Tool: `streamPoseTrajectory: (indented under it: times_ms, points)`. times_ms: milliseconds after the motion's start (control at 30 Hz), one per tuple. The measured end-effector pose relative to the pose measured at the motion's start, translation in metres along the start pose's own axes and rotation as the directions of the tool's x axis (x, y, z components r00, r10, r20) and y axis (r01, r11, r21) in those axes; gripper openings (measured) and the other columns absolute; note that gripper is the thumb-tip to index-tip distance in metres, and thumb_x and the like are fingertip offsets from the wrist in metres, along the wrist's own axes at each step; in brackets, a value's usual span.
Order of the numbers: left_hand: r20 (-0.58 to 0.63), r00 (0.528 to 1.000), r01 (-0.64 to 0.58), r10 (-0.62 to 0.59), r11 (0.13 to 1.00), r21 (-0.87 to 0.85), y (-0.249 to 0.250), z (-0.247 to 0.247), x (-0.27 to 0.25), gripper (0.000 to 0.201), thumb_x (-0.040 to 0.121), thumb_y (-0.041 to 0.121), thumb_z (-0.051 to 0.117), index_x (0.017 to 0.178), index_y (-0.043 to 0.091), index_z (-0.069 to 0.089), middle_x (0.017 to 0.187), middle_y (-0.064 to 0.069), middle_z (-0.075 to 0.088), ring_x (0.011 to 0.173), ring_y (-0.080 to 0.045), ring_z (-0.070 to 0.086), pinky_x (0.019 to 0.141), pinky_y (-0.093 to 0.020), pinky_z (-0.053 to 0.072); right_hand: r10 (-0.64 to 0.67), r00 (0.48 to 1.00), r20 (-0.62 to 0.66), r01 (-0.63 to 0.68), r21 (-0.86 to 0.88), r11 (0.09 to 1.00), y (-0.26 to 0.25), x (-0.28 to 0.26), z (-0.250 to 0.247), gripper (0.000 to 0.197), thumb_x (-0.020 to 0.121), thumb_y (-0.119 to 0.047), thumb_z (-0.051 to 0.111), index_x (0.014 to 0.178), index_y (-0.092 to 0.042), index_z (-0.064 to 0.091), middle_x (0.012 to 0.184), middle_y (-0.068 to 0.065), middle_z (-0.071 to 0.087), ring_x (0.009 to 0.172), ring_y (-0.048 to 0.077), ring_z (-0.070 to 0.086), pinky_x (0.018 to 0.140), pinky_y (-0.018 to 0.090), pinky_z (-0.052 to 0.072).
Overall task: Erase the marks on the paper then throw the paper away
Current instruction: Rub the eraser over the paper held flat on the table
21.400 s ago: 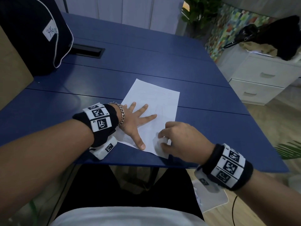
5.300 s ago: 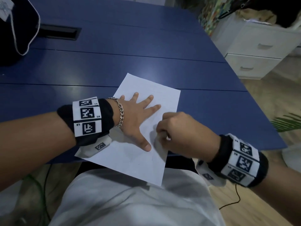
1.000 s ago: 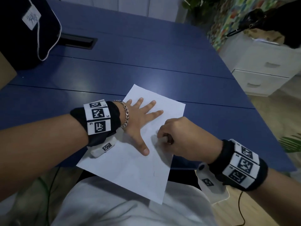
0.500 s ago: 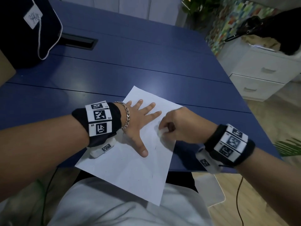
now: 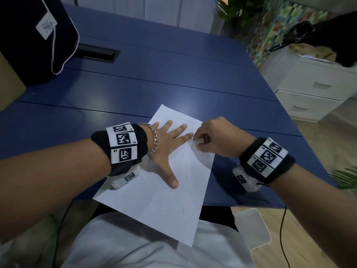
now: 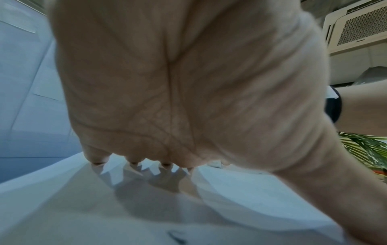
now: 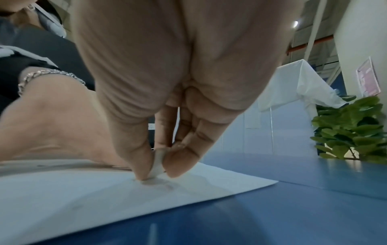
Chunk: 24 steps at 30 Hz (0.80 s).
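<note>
A white sheet of paper [image 5: 158,200] lies on the blue table [image 5: 135,89], its near end hanging over the front edge above my lap. My left hand [image 5: 166,146] presses flat on the sheet with fingers spread. My right hand [image 5: 201,141] pinches a small white eraser [image 5: 195,144] against the paper beside the left index fingertip. In the right wrist view the eraser [image 7: 158,163] sits between thumb and fingers, its tip on the paper [image 7: 83,190]. A few faint dark marks [image 5: 183,209] show near the sheet's lower end. The left wrist view shows my palm [image 6: 188,82] over the paper [image 6: 104,207].
A dark bag [image 5: 36,35] stands at the table's back left next to a black cable slot [image 5: 96,53]. A white drawer unit [image 5: 316,89] with dark things on top stands to the right. Plants [image 5: 237,14] are behind the table. A cable [image 5: 283,238] hangs by my right side.
My right hand has moved with the eraser up the paper, away from me and toward the left index fingertip. The left hand stays pressed flat on the sheet.
</note>
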State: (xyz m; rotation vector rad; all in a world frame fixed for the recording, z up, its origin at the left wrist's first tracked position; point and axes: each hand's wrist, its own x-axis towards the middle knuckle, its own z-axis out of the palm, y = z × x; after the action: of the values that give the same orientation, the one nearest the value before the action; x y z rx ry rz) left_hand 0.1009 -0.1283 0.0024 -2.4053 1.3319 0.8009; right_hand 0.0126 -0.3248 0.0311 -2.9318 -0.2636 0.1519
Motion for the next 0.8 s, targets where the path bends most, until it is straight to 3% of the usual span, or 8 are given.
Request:
streamPoseTrajectory:
  times_ms: [67,133,233,333,467,600,700,800]
  points:
    - [-0.002,1.000,0.001,-0.001,1.000,-0.001,0.000,0.000,-0.001,0.164,0.039,0.103,0.065,0.151,0.045,-0.038,0.162,0.013,-0.044,0.154,-0.033,-0.033,0.125,-0.063,-0.009,-0.010,1.000,0.019,0.010,0.010,1.000,-0.001,-0.006,-0.001,0.019,0.088,-0.022,0.072,0.104,-0.023,0.081,0.090,-0.008,0.071,0.073,0.006,0.061,0.070,0.026,0.055]
    - [-0.015,1.000,-0.002,0.002,1.000,-0.007,0.000,0.001,-0.001,0.163,0.038,0.104,0.063,0.152,0.045,-0.037,0.162,0.013,-0.044,0.154,-0.033,-0.033,0.125,-0.061,-0.009,0.008,1.000,0.016,-0.009,0.062,0.998,0.005,-0.019,-0.007,0.016,0.089,-0.024,0.074,0.103,-0.026,0.081,0.091,-0.012,0.071,0.075,0.002,0.064,0.068,0.015,0.051]
    - [-0.040,0.999,0.009,-0.010,1.000,-0.029,0.001,0.005,-0.003,0.159,0.040,0.106,0.058,0.153,0.045,-0.036,0.163,0.011,-0.043,0.155,-0.033,-0.031,0.126,-0.061,-0.006,0.050,0.999,-0.001,-0.050,0.122,0.991,0.015,-0.043,-0.010,0.013,0.089,-0.025,0.077,0.100,-0.027,0.081,0.088,-0.019,0.069,0.080,-0.006,0.064,0.068,0.007,0.047]
    - [-0.057,0.998,0.039,-0.040,0.999,-0.024,0.002,0.008,-0.004,0.157,0.042,0.107,0.055,0.151,0.044,-0.039,0.166,0.007,-0.039,0.157,-0.034,-0.025,0.127,-0.062,0.000,0.026,1.000,0.001,-0.026,0.128,0.991,0.010,-0.061,0.002,0.009,0.091,-0.023,0.075,0.098,-0.023,0.081,0.082,-0.023,0.059,0.080,-0.006,0.060,0.067,0.008,0.044]
    - [-0.126,0.992,0.029,-0.022,0.998,0.050,-0.009,0.001,-0.008,0.153,0.043,0.110,0.049,0.152,0.046,-0.035,0.173,0.002,-0.020,0.160,-0.031,-0.003,0.125,-0.058,0.012,0.053,0.999,0.004,-0.053,0.068,0.996,0.013,-0.058,0.005,0.013,0.091,-0.021,0.072,0.102,-0.023,0.080,0.086,-0.019,0.058,0.073,-0.003,0.056,0.066,0.011,0.043]
    - [-0.069,0.998,0.012,-0.011,1.000,0.015,-0.018,0.004,-0.002,0.151,0.042,0.106,0.058,0.150,0.055,-0.033,0.167,0.009,-0.036,0.157,-0.034,-0.026,0.124,-0.065,-0.009,0.048,0.999,0.012,-0.048,0.066,0.997,0.008,-0.041,0.000,0.017,0.092,-0.023,0.074,0.108,-0.023,0.079,0.094,-0.013,0.066,0.076,-0.003,0.057,0.073,0.017,0.049]
    - [-0.034,0.999,0.022,-0.023,1.000,-0.020,-0.017,0.006,0.001,0.154,0.036,0.107,0.058,0.146,0.058,-0.037,0.162,0.013,-0.044,0.154,-0.037,-0.031,0.122,-0.069,-0.008,0.019,1.000,-0.004,-0.019,0.065,0.998,-0.001,-0.022,0.001,0.020,0.093,-0.026,0.073,0.113,-0.023,0.077,0.099,-0.009,0.068,0.080,0.004,0.056,0.079,0.023,0.051]
    - [-0.006,0.999,0.045,-0.045,0.999,-0.008,-0.015,0.002,0.000,0.156,0.037,0.105,0.061,0.147,0.055,-0.038,0.160,0.014,-0.046,0.154,-0.036,-0.031,0.122,-0.071,-0.004,0.054,0.998,-0.010,-0.054,0.044,0.998,-0.004,-0.005,0.002,0.016,0.092,-0.022,0.072,0.106,-0.019,0.078,0.093,-0.007,0.070,0.084,0.011,0.062,0.077,0.029,0.053]
